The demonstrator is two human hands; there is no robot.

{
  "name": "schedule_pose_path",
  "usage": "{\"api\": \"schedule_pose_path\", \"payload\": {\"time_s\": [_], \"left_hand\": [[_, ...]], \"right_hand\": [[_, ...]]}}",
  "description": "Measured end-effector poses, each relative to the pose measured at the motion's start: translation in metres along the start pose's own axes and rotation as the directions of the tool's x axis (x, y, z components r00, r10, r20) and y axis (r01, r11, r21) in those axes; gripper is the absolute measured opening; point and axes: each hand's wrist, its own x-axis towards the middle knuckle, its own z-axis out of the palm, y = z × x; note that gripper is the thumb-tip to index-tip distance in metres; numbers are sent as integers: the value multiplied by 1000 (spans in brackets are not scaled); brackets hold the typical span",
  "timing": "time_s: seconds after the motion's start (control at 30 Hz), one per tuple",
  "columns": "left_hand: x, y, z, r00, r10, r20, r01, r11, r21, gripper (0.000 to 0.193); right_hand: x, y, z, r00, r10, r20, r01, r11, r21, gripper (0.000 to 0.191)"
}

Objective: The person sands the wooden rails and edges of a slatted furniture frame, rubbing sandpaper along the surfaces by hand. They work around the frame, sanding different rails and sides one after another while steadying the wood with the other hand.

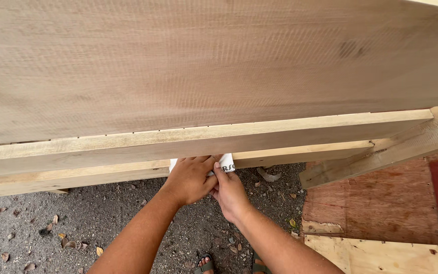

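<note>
Currently both hands, left hand and right hand, pinch a folded white paper sheet together at frame centre. It's pressed against the pale wooden rail, whose long axis runs left-right across the frame, under the wide brown wooden panel.

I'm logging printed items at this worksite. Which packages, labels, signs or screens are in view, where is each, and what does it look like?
One only: a white sheet with dark printing, folded or crumpled, pressed against the lower wooden rail by the left hand and right hand; mostly hidden by fingers.
No packages, signs or screens show.
</note>
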Motion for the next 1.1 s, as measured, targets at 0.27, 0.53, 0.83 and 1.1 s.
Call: {"api": "schedule_pose_path", "payload": {"time_s": [0.27, 0.53, 0.83, 1.1], "left_hand": [[9, -18, -13, 973, -209, 103, 191, 969, 158, 49], [-35, -95, -40, 997, -50, -52, 71, 838, 541, 56], [26, -29, 19, 997, 38, -73, -2, 897, 441, 40], [128, 101, 88, 991, 137, -14, -120, 910, 396, 41]], "right_hand": [[25, 35, 21, 986, 42, 162, -35, 998, -47, 25], [30, 70, 72, 988, 2, 156, 39, 966, -257, 33], [36, 39, -31, 969, -231, 86, 240, 964, -112, 34], [27, -28, -187, 936, -341, -92, 338, 940, -46, 32]]}}
